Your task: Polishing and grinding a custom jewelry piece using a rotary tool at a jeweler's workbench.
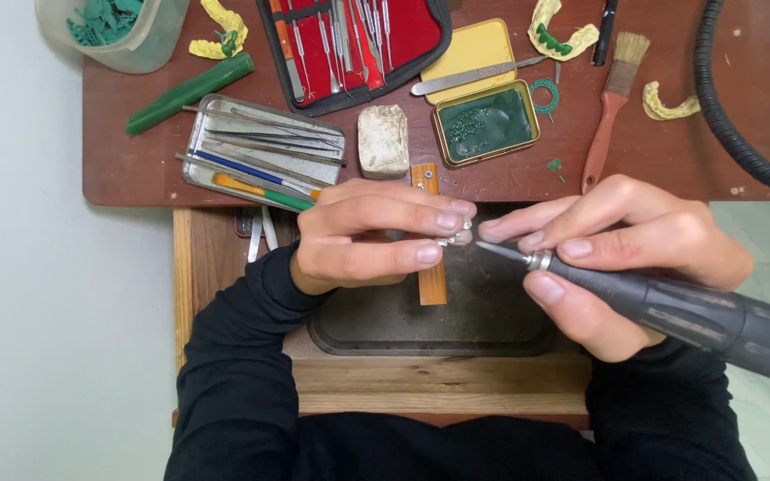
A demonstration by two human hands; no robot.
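Metal piece (456, 237), small and silvery, sits pinched between the fingertips of the left hand (369, 233) above a dark tray (430, 325) and an orange wooden peg (430, 281). The right hand (612, 254) is clamped pen-style on a grey rotary handpiece (697, 316), its bur tip (492, 248) just beside the piece, perhaps touching. Judged from this, grinding or trimming is under way; the next stroke calls for a steady pinch and light pressure. Picks, a brush (610, 107) and a wax tin (485, 123) lie on the counter (135, 174).
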